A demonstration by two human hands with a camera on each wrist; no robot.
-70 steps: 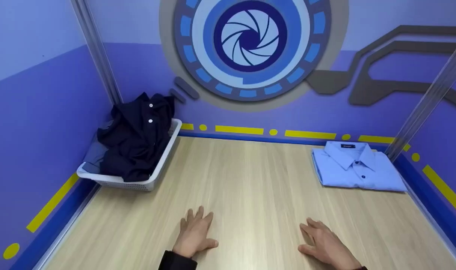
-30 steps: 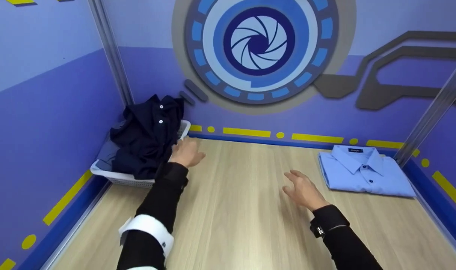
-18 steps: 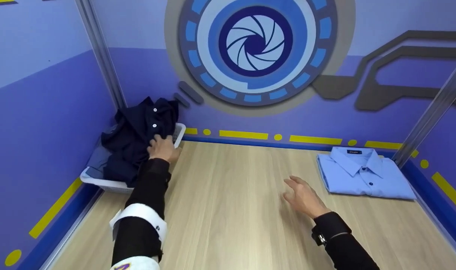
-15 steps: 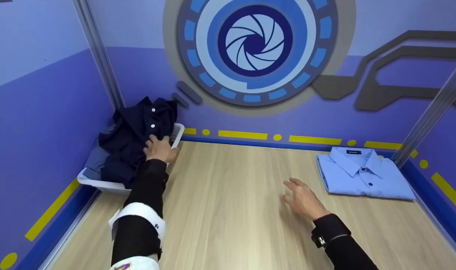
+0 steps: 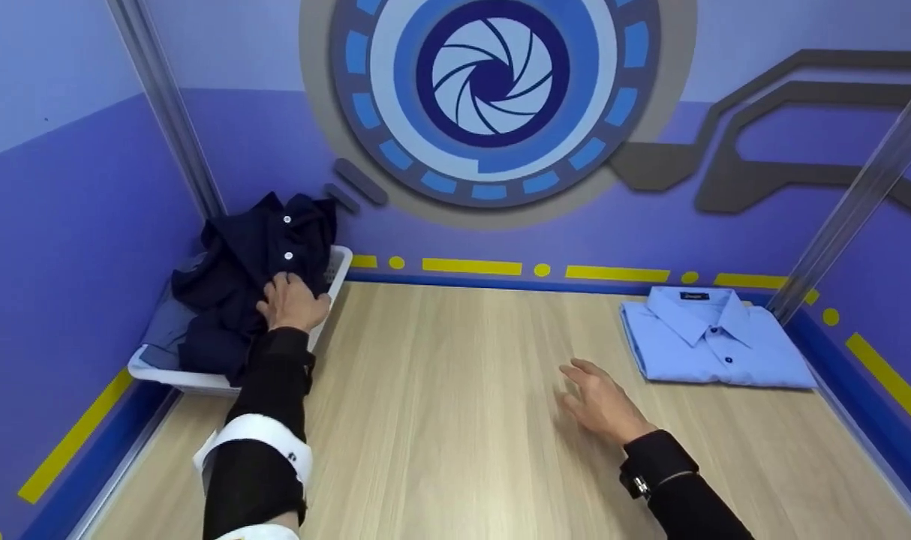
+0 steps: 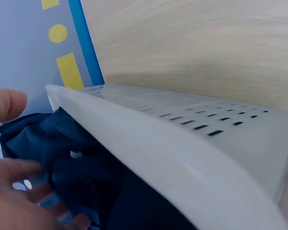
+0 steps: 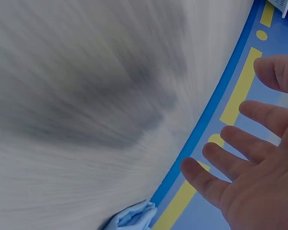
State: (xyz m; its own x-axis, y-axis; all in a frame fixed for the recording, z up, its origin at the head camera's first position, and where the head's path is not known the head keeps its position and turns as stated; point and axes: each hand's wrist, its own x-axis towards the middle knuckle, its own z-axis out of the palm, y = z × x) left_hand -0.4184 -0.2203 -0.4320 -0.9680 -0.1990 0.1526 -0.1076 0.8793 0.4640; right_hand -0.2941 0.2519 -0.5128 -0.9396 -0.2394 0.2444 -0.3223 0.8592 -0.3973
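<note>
A crumpled navy shirt (image 5: 234, 262) with white buttons lies heaped in a white plastic basket (image 5: 341, 274) at the left. My left hand (image 5: 293, 304) is over the shirt's near right side, at the basket's rim. In the left wrist view its fingers (image 6: 41, 194) are spread and slightly bent against the navy cloth, with the thumb apart; no pinch on the cloth shows. My right hand (image 5: 605, 401) hovers above the table, fingers loosely extended and holding nothing. To its right a folded light blue shirt (image 5: 718, 337) lies flat, collar facing up.
Under the navy shirt, greyish-blue cloth (image 5: 163, 326) shows in the basket. The wood-grain table (image 5: 440, 405) is bounded by blue-purple panels (image 5: 455, 240) at the back and both sides. Metal posts (image 5: 163, 105) stand in the back corners.
From near the table's front, both hands have moved forward. The left hand has reached the basket and come down onto the navy shirt; the right has stayed hovering lately. The head view has shifted slightly.
</note>
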